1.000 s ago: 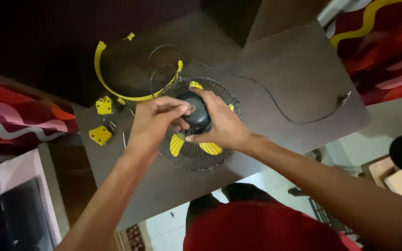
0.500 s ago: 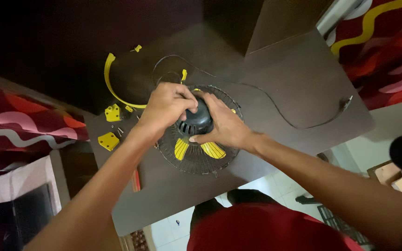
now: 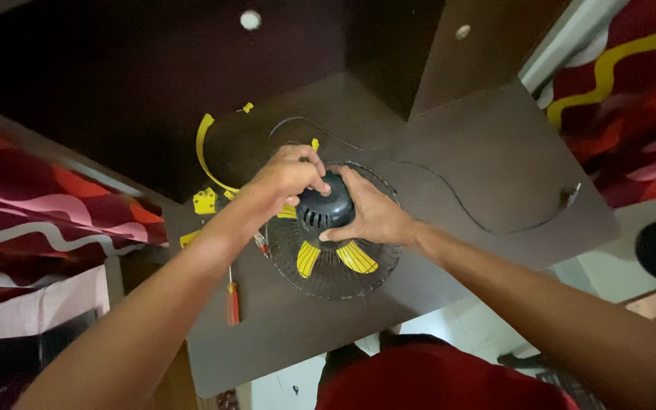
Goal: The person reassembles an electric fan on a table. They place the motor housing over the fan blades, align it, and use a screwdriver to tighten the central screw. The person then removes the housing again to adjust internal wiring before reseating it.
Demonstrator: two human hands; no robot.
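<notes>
Gripping the black motor housing (image 3: pixel 326 206) from both sides, near the middle of the dark brown table (image 3: pixel 495 167). Left hand (image 3: pixel 286 176) curled over its top at about ten o'clock, fingers (image 3: pixel 314 182) bent and pressed against the rounded shell. Right hand (image 3: pixel 371 215) wrapped around it from three o'clock, thumb low against the vented side, fingers closed on the shell. Sitting face down under the housing, a round black wire guard (image 3: pixel 335 262), with yellow blades (image 3: pixel 339 258) showing through the wires at six o'clock. Trailing from the fan toward two and three o'clock across the table, a thin black cord (image 3: pixel 449 193), ending near the table's right edge. Lying at ten o'clock from the fan, a curved yellow rim strip (image 3: pixel 205 156), with small yellow clips (image 3: pixel 205 201) just below it at nine o'clock. Resting at seven o'clock beside the left forearm, a screwdriver with an orange handle (image 3: pixel 231 302). Bright red patterned cloth (image 3: pixel 632 83) at the far right and again at the far left, off the table.
</notes>
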